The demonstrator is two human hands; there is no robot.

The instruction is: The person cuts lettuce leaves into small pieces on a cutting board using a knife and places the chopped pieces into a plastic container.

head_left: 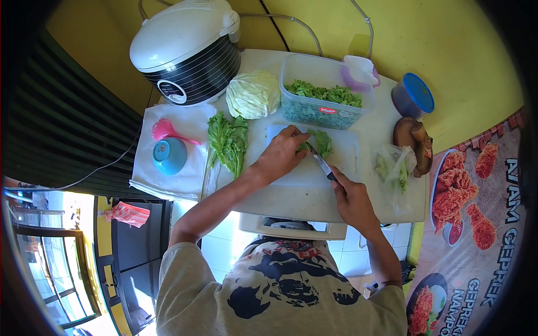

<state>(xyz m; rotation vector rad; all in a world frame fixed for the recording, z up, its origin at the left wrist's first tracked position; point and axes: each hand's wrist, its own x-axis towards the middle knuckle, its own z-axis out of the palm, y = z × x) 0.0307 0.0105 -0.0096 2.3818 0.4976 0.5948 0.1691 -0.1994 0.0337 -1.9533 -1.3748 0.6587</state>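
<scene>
Nearest the camera, a pale shirt (pixel 283 280) printed with dark figures is worn by the person at the tabletop (pixel 305 204). Beyond it, a green leaf (pixel 321 143) is laid on a white cutting board (pixel 280 175) at the middle of the tabletop. Its left part is held by the left hand (pixel 284 150), whose bent fingers are clamped on it. A small knife (pixel 321 165) is gripped in the right hand (pixel 356 203), with the fingers wrapped around its dark handle; the blade is pointed toward the far left, its tip brought close to the left fingers.

Just left of the board, a bunch of lettuce (pixel 228 143) is placed, and farther left a blue bowl (pixel 169 156) and a pink ladle (pixel 165 130) are set on a white sheet (pixel 147 119). On the far side, a rice cooker (pixel 191 64), a pale cabbage (pixel 253 96) and a clear container (pixel 322 116) partly filled with cut greens (pixel 336 95) are lined up from left to right. At the right, a plastic bag (pixel 394 168) with greenery inside is seen near a brown mortar (pixel 404 136), beyond which a tub (pixel 414 96) is topped by a blue lid.
</scene>
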